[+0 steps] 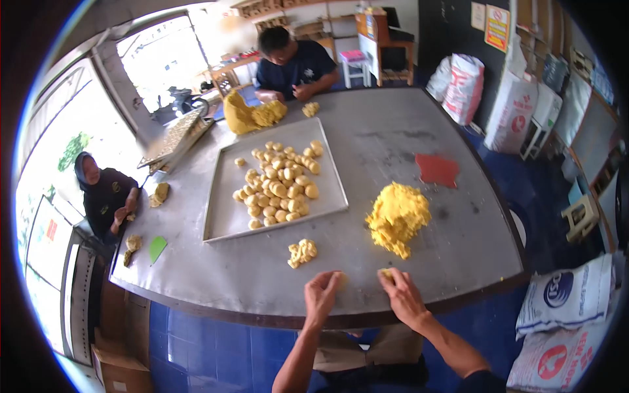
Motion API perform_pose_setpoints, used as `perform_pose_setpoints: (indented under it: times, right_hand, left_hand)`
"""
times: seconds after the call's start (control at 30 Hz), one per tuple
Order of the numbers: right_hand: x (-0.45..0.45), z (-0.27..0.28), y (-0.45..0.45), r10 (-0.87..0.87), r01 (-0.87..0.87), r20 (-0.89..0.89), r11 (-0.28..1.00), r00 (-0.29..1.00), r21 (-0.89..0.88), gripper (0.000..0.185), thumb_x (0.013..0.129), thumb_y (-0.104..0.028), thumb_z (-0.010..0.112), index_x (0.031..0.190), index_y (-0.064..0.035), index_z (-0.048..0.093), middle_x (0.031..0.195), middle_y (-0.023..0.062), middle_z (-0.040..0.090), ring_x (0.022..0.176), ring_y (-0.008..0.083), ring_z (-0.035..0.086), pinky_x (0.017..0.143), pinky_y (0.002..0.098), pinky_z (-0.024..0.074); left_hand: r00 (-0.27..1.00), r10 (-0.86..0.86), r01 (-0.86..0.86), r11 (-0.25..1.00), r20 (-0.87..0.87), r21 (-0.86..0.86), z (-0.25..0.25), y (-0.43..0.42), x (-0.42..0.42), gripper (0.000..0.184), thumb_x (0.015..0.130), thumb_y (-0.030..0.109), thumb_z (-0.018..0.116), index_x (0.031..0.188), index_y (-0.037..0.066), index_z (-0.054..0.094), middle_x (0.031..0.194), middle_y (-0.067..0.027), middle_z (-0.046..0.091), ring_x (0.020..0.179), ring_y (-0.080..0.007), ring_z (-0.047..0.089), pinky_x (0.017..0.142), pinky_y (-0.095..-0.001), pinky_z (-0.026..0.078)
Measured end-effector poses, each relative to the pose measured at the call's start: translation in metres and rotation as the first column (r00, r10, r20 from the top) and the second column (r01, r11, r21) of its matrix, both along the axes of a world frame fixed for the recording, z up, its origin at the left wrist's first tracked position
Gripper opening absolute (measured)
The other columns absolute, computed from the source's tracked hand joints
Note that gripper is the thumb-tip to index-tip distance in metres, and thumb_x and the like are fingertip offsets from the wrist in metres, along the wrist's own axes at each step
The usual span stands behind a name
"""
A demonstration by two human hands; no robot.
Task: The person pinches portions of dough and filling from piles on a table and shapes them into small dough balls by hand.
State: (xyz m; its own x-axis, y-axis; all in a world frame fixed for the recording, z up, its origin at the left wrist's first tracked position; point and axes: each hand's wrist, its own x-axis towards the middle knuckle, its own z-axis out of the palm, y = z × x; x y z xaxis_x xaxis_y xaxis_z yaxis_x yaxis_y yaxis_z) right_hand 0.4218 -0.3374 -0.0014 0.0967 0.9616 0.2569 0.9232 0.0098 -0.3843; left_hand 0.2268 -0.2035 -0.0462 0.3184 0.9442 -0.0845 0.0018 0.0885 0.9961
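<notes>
My left hand (320, 297) is above the near edge of the steel table, its fingers pinched round a small, blurred piece of dough. To its right my right hand (403, 298) has thumb and fingers closed on a small yellow piece of dough (388, 272). Just beyond the hands lies a large crumbly mound of yellow dough (398, 215). A small cluster of pale dough pieces (303, 253) rests beyond my left hand. Farther off, a shallow metal tray (317, 221) holds many round dough balls (278, 187) piled together.
A red scraper (437, 170) lies right of the tray, a green scraper (157, 249) at the left. One person (295, 69) works at the far side beside a big dough lump (237, 112), another person (105, 193) at the left. Sacks (565, 295) stand right of the table (472, 242).
</notes>
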Motion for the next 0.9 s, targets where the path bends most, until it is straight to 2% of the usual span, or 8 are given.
perform_pose_setpoints:
  times: [0.07,0.33,0.43,0.53,0.57,0.67,0.8,0.9]
  right_hand:
    - [0.008,-0.017,0.010,-0.098,0.105,-0.046,0.979,0.994,0.173,0.047,0.085,0.008,0.057,0.131,0.0008,0.061,0.132,0.0194,0.057,0.113,0.0383,0.057,0.099,0.0431,0.0477]
    - [-0.027,0.009,0.027,-0.098,0.192,-0.336,0.947,0.937,0.257,0.037,0.089,0.003,0.062,0.126,0.0069,0.063,0.107,0.0226,0.067,0.099,0.0411,0.063,0.089,0.0464,0.0508]
    - [-0.017,0.022,0.026,-0.100,0.181,-0.462,0.974,0.881,0.133,0.034,0.088,0.000,0.066,0.122,0.0043,0.067,0.108,0.0210,0.070,0.099,0.0376,0.066,0.087,0.0432,0.0528]
    - [-0.031,0.028,0.025,0.119,-0.008,-0.354,0.954,0.928,0.300,0.031,0.085,0.003,0.069,0.115,0.0024,0.071,0.111,0.0226,0.070,0.097,0.0384,0.068,0.085,0.0388,0.0549]
    - [-0.036,0.024,0.029,0.202,-0.102,-0.282,0.938,0.938,0.333,0.029,0.084,0.002,0.070,0.113,-0.0004,0.073,0.113,0.0212,0.071,0.092,0.0373,0.070,0.083,0.0360,0.0563]
    - [-0.040,0.027,0.032,0.124,0.044,-0.487,0.947,0.864,0.319,0.030,0.084,0.001,0.071,0.113,-0.0019,0.074,0.109,0.0191,0.073,0.091,0.0346,0.071,0.082,0.0357,0.0565]
    - [-0.045,0.021,0.033,0.002,0.071,-0.465,0.988,0.885,0.138,0.022,0.084,0.001,0.070,0.105,0.0004,0.075,0.103,0.0171,0.073,0.091,0.0317,0.071,0.080,0.0363,0.0566]
    - [-0.049,0.014,0.033,0.017,0.040,-0.214,0.965,0.977,0.260,0.019,0.083,0.001,0.070,0.101,-0.0004,0.076,0.101,0.0165,0.073,0.088,0.0325,0.071,0.079,0.0375,0.0568]
  left_hand:
    - [0.995,-0.006,0.008,1.000,-0.098,0.026,-0.003,-0.001,0.016,0.027,0.095,0.022,0.072,0.108,-0.002,0.074,0.090,-0.0092,0.076,0.080,-0.0115,0.069,0.073,-0.0275,0.054]
    - [0.960,-0.167,0.217,0.951,-0.226,0.220,0.039,-0.035,0.061,0.037,0.104,0.028,0.056,0.129,0.003,0.065,0.093,-0.0183,0.075,0.095,-0.0119,0.069,0.080,-0.0324,0.056]
    - [0.934,-0.206,0.237,0.969,0.292,-0.076,0.030,-0.018,0.053,0.031,0.099,0.024,0.064,0.116,-0.001,0.069,0.091,-0.0158,0.075,0.090,-0.0148,0.071,0.080,-0.0341,0.057]
    - [0.772,-0.272,0.445,0.876,-0.574,0.184,0.023,0.002,0.037,0.029,0.087,0.021,0.072,0.109,0.002,0.070,0.085,-0.0201,0.072,0.084,-0.0248,0.075,0.075,-0.0403,0.057]
    - [0.849,-0.196,0.403,0.841,-0.490,0.361,-0.002,-0.001,0.037,0.031,0.078,0.019,0.075,0.106,0.005,0.071,0.083,-0.0220,0.070,0.084,-0.0381,0.072,0.072,-0.0455,0.055]
    - [0.887,-0.107,0.307,0.863,-0.449,0.400,0.012,-0.010,0.034,0.028,0.078,0.024,0.076,0.095,0.002,0.069,0.084,-0.0220,0.070,0.086,-0.0455,0.066,0.070,-0.0490,0.054]
    - [0.837,-0.152,0.335,0.901,-0.525,0.274,0.004,-0.015,0.035,0.030,0.080,0.021,0.074,0.104,0.006,0.064,0.086,-0.0227,0.070,0.089,-0.0450,0.067,0.073,-0.0488,0.055]
    - [0.867,-0.240,0.389,0.874,-0.437,0.290,0.007,-0.015,0.036,0.034,0.083,0.017,0.071,0.114,0.007,0.061,0.092,-0.0231,0.071,0.092,-0.0441,0.068,0.076,-0.0485,0.055]
